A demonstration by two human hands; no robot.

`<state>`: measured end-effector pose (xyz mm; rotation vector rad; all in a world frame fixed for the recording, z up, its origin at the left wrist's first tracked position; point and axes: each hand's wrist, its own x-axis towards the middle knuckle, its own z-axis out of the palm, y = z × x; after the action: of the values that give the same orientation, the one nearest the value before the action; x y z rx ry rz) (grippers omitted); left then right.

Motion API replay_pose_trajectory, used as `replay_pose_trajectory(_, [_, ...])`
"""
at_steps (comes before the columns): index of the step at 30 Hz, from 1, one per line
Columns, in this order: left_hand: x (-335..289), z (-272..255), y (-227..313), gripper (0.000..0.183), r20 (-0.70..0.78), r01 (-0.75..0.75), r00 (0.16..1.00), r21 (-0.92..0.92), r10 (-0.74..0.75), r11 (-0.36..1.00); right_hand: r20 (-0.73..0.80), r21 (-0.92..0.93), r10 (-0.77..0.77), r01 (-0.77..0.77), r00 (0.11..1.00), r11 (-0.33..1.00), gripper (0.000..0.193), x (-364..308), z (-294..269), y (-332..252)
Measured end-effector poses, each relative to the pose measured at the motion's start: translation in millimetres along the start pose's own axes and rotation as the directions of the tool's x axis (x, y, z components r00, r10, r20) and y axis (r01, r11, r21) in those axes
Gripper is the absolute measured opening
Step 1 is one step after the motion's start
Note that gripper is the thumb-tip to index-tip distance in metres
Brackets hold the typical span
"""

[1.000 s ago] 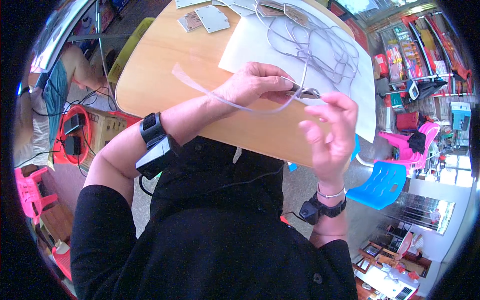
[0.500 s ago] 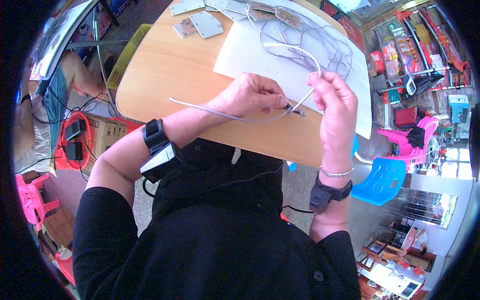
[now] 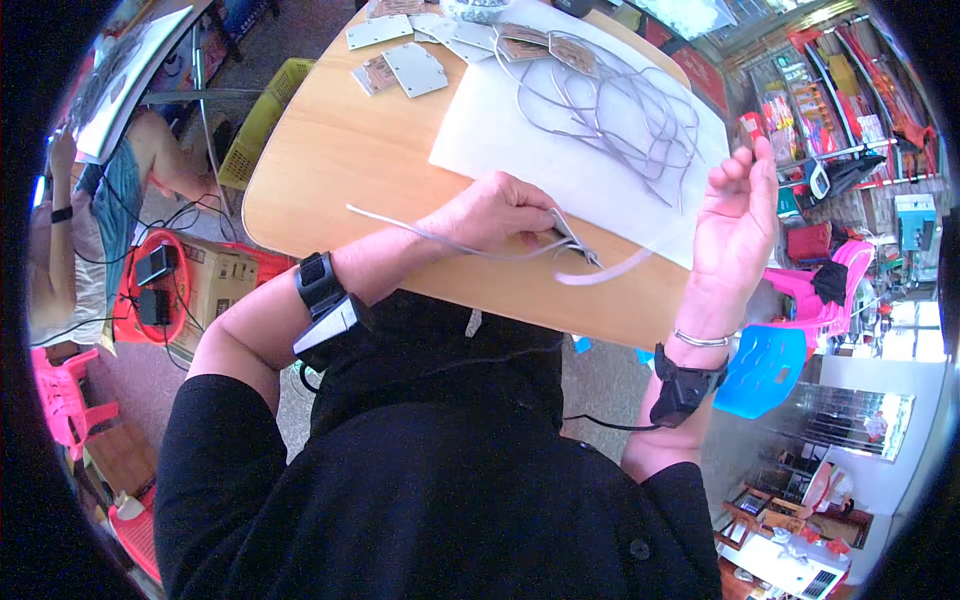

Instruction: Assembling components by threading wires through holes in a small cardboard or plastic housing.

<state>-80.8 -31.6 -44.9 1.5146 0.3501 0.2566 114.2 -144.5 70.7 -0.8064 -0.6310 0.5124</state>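
Observation:
My left hand point(image 3: 500, 212) is closed over the table's near part, pinching a thin grey cord point(image 3: 440, 237). One end of the cord trails left over my forearm. A small dark and metallic piece point(image 3: 575, 238) sticks out beyond these fingertips; its kind is unclear. My right hand point(image 3: 735, 220) is raised past the table's right edge, palm up, fingers loosely spread and seemingly holding nothing. Between the hands a whitish length of cord point(image 3: 605, 272) is smeared by motion. Farther off, a loose tangle of grey cord point(image 3: 600, 110) lies on a white sheet point(image 3: 480, 125).
Several flat grey and brown boards point(image 3: 415, 70) lie at the far side of the wooden table point(image 3: 330, 150). A yellow basket point(image 3: 255, 130) stands left of it, near another person's leg point(image 3: 165, 155). Blue point(image 3: 760, 370) and pink chairs point(image 3: 850, 275) are at the right.
My right hand has moved right, away from the left hand, and its fingers have opened off the white cord. The cord has dropped toward the table's near edge. My left hand keeps its pinch.

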Motion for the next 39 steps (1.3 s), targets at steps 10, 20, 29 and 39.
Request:
replay_pose_trajectory(10, [5.8,-5.8,-5.7,0.014,-0.084,0.03,0.995,-0.306,-0.059,0.952,-0.04,-0.575,0.025,-0.044,0.999,0.817,0.015,-31.9,-30.5,26.8])
replay_pose_trajectory(20, [8.1,-4.1,-7.1,0.018,-0.185,0.025,0.976,-0.427,-0.115,0.904,0.083,-0.925,0.037,0.063,0.996,0.374,0.009,-112.4,-86.1,-6.4])
replay_pose_trajectory(29, [11.8,1.8,0.0,0.02,-0.239,0.006,0.967,-0.318,-0.087,0.948,0.902,-0.405,0.282,0.865,0.326,0.297,0.013,-153.2,-36.3,28.1])
replay_pose_trajectory(39, [11.0,-1.9,-10.1,0.018,-0.218,-0.047,0.975,-0.357,-0.034,0.933,0.881,-0.321,0.419,0.93,0.222,0.182,0.011,-173.6,-27.6,45.6])
